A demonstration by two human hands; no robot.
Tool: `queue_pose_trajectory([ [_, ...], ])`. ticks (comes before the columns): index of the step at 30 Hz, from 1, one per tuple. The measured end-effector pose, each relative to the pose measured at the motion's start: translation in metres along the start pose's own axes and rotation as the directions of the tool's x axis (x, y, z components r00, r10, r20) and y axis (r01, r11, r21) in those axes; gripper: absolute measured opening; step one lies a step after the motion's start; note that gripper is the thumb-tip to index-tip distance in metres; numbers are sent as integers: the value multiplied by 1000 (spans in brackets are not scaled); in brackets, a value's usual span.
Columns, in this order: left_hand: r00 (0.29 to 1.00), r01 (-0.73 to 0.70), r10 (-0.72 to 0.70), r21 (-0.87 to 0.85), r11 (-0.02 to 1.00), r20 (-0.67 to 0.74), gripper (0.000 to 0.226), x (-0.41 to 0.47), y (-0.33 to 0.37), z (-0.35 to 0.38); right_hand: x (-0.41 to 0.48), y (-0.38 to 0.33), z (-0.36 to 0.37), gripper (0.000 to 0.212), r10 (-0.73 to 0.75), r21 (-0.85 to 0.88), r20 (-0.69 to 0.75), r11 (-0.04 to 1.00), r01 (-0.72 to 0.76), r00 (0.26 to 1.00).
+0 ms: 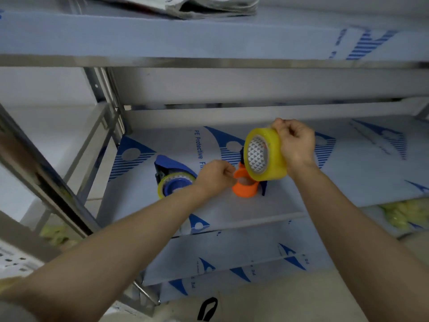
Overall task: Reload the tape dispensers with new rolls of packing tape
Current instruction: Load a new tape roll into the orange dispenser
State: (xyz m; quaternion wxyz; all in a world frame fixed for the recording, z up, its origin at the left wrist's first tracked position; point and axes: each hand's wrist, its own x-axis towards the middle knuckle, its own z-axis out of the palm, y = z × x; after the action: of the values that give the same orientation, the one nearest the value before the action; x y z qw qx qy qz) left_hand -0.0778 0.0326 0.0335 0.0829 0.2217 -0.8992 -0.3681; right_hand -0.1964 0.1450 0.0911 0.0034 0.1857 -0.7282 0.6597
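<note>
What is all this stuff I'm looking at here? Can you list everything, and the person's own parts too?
New tape roll: one, yellowish clear, held up above the middle shelf.
Orange dispenser: one, orange hub with dark blue body, on the middle shelf under the new roll.
Blue dispenser: one, blue, holding a tape roll, on the middle shelf to the left.
Shelves: several, metal, covered in white film with blue print.
Folded newspapers: a stack, grey-white, on the top shelf.
Yellowish bundles: pale yellow, on a lower shelf at right; more at lower left.
Left hand: one, at the orange dispenser.
Right hand: one, gripping the new tape roll.
</note>
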Motion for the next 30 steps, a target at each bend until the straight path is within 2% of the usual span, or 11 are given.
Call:
queue_pose_trajectory([
  [1,999,8,-10,72,997,34,25,5,3,8,0,4,-6,24,-11,-17,-4,1000,11,1000],
  [5,994,71,-89,235,970,66,73,25,7,41,-5,17,-25,23,-38,-103,23,994,41,999],
  [10,983,161,-175,187,969,56,105,45,12,73,-10,34,-35,24,-9,-152,28,988,13,1000],
  [12,985,159,-169,215,964,32,103,48,11,82,-9,35,-36,22,-1,-132,47,991,8,999],
  [16,985,170,-170,195,966,-18,82,46,6,82,-6,37,-38,20,60,-60,105,997,-54,993],
  [21,985,168,-170,176,970,0,97,39,-1,65,0,40,-36,18,114,-30,184,993,-111,976],
  [24,976,215,-216,146,966,-11,102,33,-12,55,7,36,-41,22,59,-107,209,994,-37,976],
  [30,976,197,-208,164,967,55,104,24,-22,53,12,38,-42,20,-56,-242,279,962,127,959],
])
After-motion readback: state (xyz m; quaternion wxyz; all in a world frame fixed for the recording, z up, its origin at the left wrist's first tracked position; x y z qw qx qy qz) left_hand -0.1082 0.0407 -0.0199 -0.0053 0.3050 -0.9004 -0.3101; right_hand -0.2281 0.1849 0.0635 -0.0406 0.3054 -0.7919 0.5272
